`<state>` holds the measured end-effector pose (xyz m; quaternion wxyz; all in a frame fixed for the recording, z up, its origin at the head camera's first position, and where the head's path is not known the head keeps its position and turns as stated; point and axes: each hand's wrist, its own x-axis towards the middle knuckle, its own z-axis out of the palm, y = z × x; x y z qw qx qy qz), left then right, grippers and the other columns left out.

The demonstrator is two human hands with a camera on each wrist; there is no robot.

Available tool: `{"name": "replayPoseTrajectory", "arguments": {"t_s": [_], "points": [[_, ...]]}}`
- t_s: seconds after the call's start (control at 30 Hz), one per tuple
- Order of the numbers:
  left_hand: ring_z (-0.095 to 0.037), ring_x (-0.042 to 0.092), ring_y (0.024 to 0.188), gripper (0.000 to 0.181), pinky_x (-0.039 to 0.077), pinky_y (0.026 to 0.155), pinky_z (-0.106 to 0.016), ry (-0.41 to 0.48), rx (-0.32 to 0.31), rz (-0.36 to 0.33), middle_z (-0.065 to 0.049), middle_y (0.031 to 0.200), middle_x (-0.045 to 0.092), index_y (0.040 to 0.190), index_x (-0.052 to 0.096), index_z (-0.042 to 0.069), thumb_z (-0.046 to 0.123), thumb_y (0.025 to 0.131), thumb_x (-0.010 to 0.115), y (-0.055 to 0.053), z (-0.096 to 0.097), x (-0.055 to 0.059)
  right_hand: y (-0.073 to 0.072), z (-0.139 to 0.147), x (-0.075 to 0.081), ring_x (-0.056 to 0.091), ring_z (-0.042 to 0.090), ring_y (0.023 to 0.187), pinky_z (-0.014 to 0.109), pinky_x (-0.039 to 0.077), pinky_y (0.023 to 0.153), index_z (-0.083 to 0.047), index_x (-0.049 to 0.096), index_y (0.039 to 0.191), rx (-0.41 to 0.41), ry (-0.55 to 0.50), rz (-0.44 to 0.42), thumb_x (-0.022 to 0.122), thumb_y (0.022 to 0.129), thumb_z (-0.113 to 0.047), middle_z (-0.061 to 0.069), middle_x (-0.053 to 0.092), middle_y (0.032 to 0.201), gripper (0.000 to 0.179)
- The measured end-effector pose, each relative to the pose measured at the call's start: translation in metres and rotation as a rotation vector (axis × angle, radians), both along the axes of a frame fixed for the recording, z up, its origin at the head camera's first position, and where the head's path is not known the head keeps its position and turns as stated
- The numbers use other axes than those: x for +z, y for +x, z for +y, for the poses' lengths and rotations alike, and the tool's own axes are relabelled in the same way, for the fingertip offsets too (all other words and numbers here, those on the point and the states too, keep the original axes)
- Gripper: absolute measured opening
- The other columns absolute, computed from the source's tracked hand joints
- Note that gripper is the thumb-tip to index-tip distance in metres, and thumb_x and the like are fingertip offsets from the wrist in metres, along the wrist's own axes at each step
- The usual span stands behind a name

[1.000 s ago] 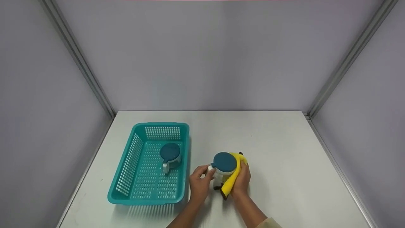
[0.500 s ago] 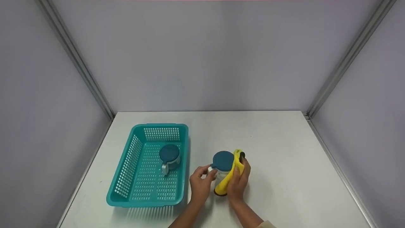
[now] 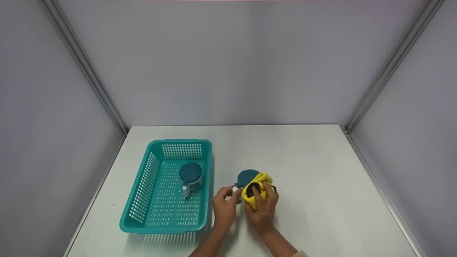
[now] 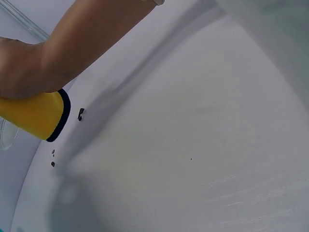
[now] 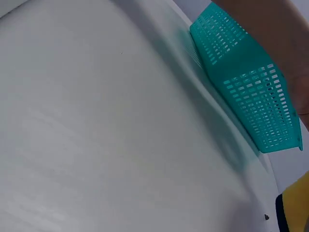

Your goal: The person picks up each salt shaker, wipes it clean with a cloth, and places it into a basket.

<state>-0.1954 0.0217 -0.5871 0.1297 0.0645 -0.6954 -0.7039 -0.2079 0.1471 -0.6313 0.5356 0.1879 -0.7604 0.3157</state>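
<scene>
A glass jar with a round blue lid (image 3: 247, 176) and a pale handle is held over the white table. My left hand (image 3: 225, 207) pinches its handle (image 3: 235, 189) between thumb and fingers. With my right hand (image 3: 262, 211) I grip a bunched yellow cloth (image 3: 264, 177) with dark edging against the jar's near right side, covering most of its glass. The left wrist view catches the yellow cloth (image 4: 36, 115) under the right hand, with a bit of clear glass (image 4: 7, 134) beside it. A corner of the cloth (image 5: 295, 205) shows in the right wrist view.
Left of my hands stands a teal plastic basket (image 3: 166, 228) with slotted walls. Inside it, near its right wall, sits a similar jar (image 3: 191, 173) with a blue lid. Grey panels (image 3: 228, 64) enclose the table at the back and sides. Small dark specks (image 4: 53, 164) mark the tabletop.
My right hand has brought the cloth from the jar's right side round to its near side, bunching it and covering part of the lid. The left hand keeps its pinch on the handle.
</scene>
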Motion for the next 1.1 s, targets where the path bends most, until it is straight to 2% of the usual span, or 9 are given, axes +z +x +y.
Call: {"name": "replayPoseTrajectory", "arguments": {"t_s": [0.1,0.27,0.63,0.8,0.93,1.1], "points": [[-0.017,0.067,0.075,0.013,0.060,0.067,-0.026,-0.020,0.013,0.027,-0.003,0.084,0.065,0.099,0.073,0.012,0.021,0.090,0.073,-0.003,-0.001,-0.005,0.000,0.001,0.000,0.047,0.036,0.117,0.034,0.030,0.114,-0.003,0.067,0.114,-0.012,0.071,0.061,0.059,0.095,-0.032,0.029,0.049,0.126,0.036],[-0.014,0.062,0.079,0.014,0.059,0.068,-0.024,-0.083,0.040,0.074,0.001,0.084,0.067,0.099,0.074,0.013,0.024,0.091,0.071,-0.003,-0.003,-0.006,0.001,0.000,-0.003,0.050,0.034,0.117,0.042,0.028,0.115,-0.006,0.070,0.109,-0.013,0.138,0.103,0.060,0.094,-0.032,0.026,0.052,0.123,0.031],[-0.014,0.061,0.081,0.015,0.057,0.076,-0.029,-0.098,0.085,0.093,0.001,0.084,0.068,0.101,0.075,0.013,0.020,0.088,0.075,-0.005,-0.006,-0.005,0.003,0.000,-0.009,0.049,0.037,0.116,0.041,0.028,0.117,-0.011,0.072,0.107,0.005,0.175,0.097,0.063,0.093,-0.033,0.024,0.053,0.125,0.027],[-0.014,0.061,0.080,0.014,0.056,0.073,-0.028,-0.086,0.086,0.102,0.004,0.083,0.068,0.099,0.076,0.016,0.024,0.087,0.076,-0.005,-0.008,-0.003,0.004,0.001,-0.010,0.048,0.040,0.114,0.040,0.028,0.117,-0.012,0.072,0.105,0.028,0.192,0.100,0.064,0.094,-0.033,0.024,0.053,0.125,0.025],[-0.015,0.062,0.079,0.017,0.057,0.069,-0.026,-0.076,0.075,0.099,0.004,0.082,0.067,0.099,0.076,0.018,0.031,0.088,0.075,-0.005,-0.011,-0.001,0.006,0.002,-0.010,0.048,0.038,0.116,0.036,0.029,0.117,-0.012,0.070,0.108,0.039,0.178,0.064,0.064,0.094,-0.033,0.025,0.052,0.125,0.026],[-0.018,0.063,0.077,0.018,0.060,0.066,-0.029,-0.023,0.042,0.097,-0.002,0.084,0.066,0.101,0.075,0.016,0.030,0.089,0.073,-0.005,-0.011,0.001,0.009,0.003,-0.008,0.044,0.032,0.121,0.026,0.032,0.116,-0.007,0.063,0.116,0.075,0.063,-0.039,0.064,0.094,-0.037,0.029,0.046,0.130,0.037]]}}
